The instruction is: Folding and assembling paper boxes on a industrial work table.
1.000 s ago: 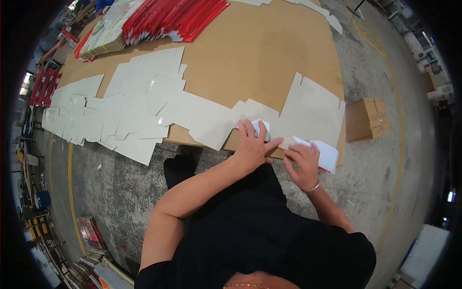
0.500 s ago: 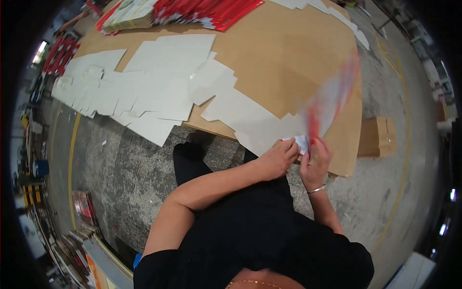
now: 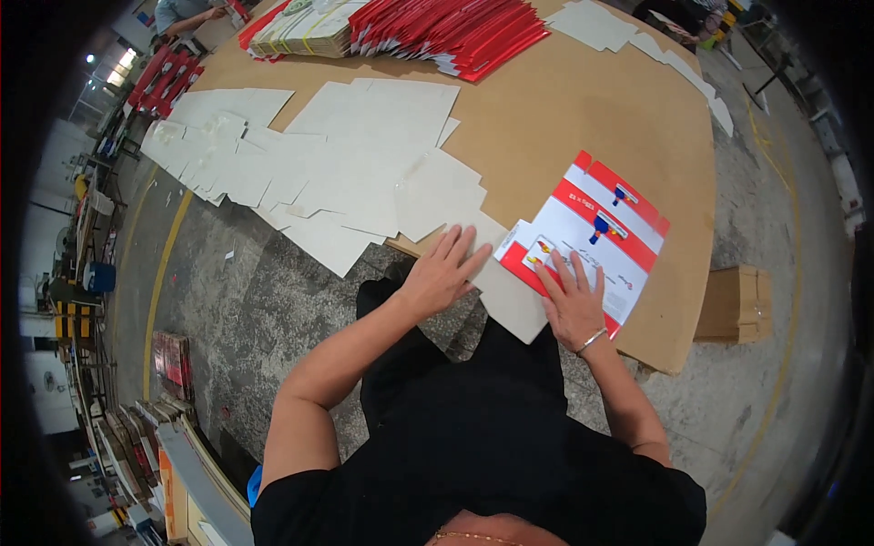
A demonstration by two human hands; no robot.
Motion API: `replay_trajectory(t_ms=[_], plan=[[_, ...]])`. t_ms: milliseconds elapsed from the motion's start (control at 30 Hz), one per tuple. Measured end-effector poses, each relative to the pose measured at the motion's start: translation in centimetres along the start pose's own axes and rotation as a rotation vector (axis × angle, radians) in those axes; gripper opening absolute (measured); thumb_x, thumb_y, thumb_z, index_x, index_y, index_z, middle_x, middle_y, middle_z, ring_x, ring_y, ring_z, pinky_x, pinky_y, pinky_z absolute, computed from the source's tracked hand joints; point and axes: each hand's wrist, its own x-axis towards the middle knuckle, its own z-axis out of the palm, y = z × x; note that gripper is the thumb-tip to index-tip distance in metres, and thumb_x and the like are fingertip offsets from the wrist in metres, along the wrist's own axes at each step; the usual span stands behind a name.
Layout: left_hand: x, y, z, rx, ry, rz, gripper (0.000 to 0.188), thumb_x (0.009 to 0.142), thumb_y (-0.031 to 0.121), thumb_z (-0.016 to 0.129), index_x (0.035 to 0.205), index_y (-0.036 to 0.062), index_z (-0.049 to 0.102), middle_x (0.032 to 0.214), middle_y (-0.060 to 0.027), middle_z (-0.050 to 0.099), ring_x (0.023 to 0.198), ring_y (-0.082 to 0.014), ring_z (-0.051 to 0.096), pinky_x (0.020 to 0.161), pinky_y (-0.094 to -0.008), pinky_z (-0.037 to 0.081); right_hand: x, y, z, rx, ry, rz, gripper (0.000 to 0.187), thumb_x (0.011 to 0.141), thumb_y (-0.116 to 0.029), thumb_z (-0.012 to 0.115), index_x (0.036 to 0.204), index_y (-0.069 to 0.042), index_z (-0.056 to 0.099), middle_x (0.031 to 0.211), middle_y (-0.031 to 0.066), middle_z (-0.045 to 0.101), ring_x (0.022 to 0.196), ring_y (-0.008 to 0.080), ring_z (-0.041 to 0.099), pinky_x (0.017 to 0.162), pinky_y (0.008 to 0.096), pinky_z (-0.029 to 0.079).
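Note:
A flat red and white printed carton (image 3: 601, 241) lies on the brown table at my right, its printed face up. My right hand (image 3: 575, 305) rests flat on the carton's near left part, fingers spread. My left hand (image 3: 443, 278), also with fingers apart, lies on the white cardboard blanks (image 3: 364, 155) just left of the carton. These blanks overlap one another in a long spread toward the far left. One blank (image 3: 514, 300) pokes out past the near table edge between my hands.
At the far side of the table (image 3: 628, 109) sit a row of red folded cartons (image 3: 455, 32) and a strapped pale bundle (image 3: 305, 32). More white pieces (image 3: 596, 25) lie far right. A brown box (image 3: 733, 305) stands on the floor at right. Two other people are beyond the table.
The carton, blurred and upright in my hands before, now lies flat on the table. My left hand has let go and moved left onto the blanks; my right hand has flattened onto the carton.

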Motion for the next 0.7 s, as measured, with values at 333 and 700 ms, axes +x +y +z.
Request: replay_trajectory(t_ms=[333,700], plan=[[12.2,-4.0,-2.5,-0.532,-0.752,0.122,0.027,0.080,0.027,0.067,0.097,0.0071,0.069,0.092,-0.0155,0.069,0.085,-0.0334,0.065,0.074,-0.0424,0.051,-3.2,5.3,-1.5,0.267,0.411,-0.177,0.045,0.085,-0.021,0.062,0.130,-0.018,0.057,0.143,0.0177,0.040,0.134,0.0393,0.034,0.111,0.0600,0.018],[2.8,-0.7,-1.1,0.043,-0.094,0.278,0.034,0.083,0.023,0.063,0.113,0.0073,0.060,0.118,-0.0069,0.058,0.114,-0.0277,0.053,0.091,-0.0391,0.047,-1.8,5.3,-1.4,0.275,-0.003,0.061,0.055,0.075,-0.036,0.069,0.127,-0.021,0.058,0.129,0.0125,0.048,0.125,0.0312,0.042,0.106,0.0544,0.026]])
